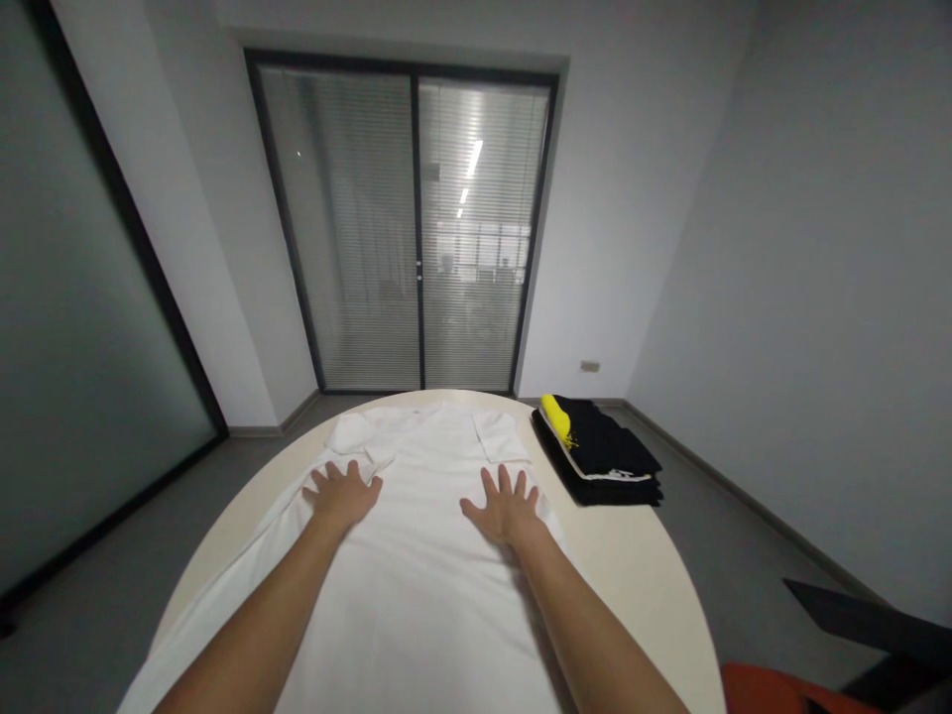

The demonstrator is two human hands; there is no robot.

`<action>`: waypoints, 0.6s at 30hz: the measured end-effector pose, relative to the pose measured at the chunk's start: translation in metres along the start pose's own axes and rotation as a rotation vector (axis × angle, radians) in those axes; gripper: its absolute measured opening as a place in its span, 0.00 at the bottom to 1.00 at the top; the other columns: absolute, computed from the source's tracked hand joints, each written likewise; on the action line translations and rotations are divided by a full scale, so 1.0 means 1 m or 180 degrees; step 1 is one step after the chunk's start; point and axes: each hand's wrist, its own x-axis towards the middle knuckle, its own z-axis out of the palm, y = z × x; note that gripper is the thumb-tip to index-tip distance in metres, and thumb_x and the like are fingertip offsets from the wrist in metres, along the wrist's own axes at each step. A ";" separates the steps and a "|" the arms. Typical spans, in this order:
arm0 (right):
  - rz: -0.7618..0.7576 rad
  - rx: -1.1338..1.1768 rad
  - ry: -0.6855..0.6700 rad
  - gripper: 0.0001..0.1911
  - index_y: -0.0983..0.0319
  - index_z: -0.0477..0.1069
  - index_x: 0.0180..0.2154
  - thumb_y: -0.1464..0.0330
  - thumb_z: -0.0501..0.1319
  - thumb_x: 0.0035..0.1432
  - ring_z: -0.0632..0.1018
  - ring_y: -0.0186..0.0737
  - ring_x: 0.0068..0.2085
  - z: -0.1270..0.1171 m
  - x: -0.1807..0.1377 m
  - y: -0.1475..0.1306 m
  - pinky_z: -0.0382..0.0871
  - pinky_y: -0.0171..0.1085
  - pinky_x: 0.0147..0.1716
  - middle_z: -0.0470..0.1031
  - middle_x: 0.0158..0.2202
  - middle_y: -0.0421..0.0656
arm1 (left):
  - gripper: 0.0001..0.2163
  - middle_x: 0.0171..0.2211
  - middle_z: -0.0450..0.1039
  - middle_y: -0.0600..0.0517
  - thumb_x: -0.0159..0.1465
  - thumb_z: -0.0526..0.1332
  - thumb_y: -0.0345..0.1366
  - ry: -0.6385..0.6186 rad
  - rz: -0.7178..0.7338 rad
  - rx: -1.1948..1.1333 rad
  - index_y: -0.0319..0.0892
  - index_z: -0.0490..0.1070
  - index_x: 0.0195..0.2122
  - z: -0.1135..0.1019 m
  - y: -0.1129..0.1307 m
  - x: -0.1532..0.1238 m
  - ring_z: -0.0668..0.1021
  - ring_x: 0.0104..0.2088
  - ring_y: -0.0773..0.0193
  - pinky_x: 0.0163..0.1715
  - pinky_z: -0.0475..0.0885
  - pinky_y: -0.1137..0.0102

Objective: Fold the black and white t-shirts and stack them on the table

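Note:
A white T-shirt [423, 555] lies spread over the round table, its collar end at the far edge and its lower part running off toward me. Both sleeves look folded inward over the body. My left hand [343, 494] rests flat on the left side of the shirt, just below the left sleeve, fingers spread. On the right side, below the folded right sleeve [500, 436], my right hand [507, 508] also lies with its fingers apart. Neither hand grasps the cloth.
A stack of folded dark clothes [602, 446] with a yellow print sits at the table's [632, 565] right edge. An orange chair [795, 689] with a black armrest [863, 615] stands at lower right. Beyond the table are a glass door [416, 228] with blinds and pale walls.

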 end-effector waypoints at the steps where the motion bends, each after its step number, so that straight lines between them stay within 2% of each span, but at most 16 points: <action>1: -0.0017 0.0007 -0.0024 0.50 0.54 0.38 0.72 0.35 0.43 0.57 0.33 0.70 0.70 -0.001 0.004 0.001 0.28 0.67 0.63 0.31 0.74 0.47 | 0.33 0.69 0.50 0.30 0.64 0.49 0.55 0.0110 -0.0023 0.0002 0.39 0.61 0.65 0.002 0.003 0.001 0.52 0.67 0.26 0.59 0.49 0.38; 4: -0.0035 -0.0022 0.0042 0.51 0.53 0.39 0.72 0.34 0.42 0.56 0.34 0.68 0.71 -0.002 0.013 0.002 0.27 0.66 0.63 0.31 0.74 0.45 | 0.33 0.69 0.49 0.30 0.65 0.48 0.55 0.0318 -0.0022 -0.0021 0.39 0.61 0.65 0.009 0.007 0.007 0.51 0.68 0.27 0.60 0.46 0.37; 10: -0.0127 -0.0021 0.0473 0.47 0.53 0.44 0.71 0.37 0.43 0.59 0.37 0.66 0.71 0.002 0.020 0.000 0.27 0.63 0.64 0.38 0.74 0.46 | 0.32 0.69 0.50 0.33 0.65 0.49 0.54 0.0403 0.0062 -0.0192 0.40 0.61 0.65 0.012 0.001 0.019 0.51 0.68 0.29 0.61 0.46 0.37; 15: -0.0216 0.0134 0.0658 0.44 0.56 0.51 0.70 0.40 0.46 0.60 0.42 0.63 0.71 -0.001 0.010 0.003 0.30 0.58 0.66 0.44 0.73 0.47 | 0.29 0.70 0.51 0.40 0.67 0.47 0.50 0.0765 0.0385 -0.0373 0.41 0.61 0.65 0.009 -0.003 0.014 0.56 0.68 0.41 0.63 0.52 0.42; 18: -0.0282 0.0233 0.0775 0.41 0.57 0.56 0.68 0.43 0.47 0.62 0.46 0.59 0.71 -0.002 0.001 0.003 0.33 0.55 0.66 0.49 0.72 0.47 | 0.31 0.70 0.50 0.40 0.68 0.46 0.52 0.0669 0.0395 -0.0406 0.42 0.57 0.68 0.007 -0.005 0.008 0.56 0.68 0.42 0.63 0.52 0.42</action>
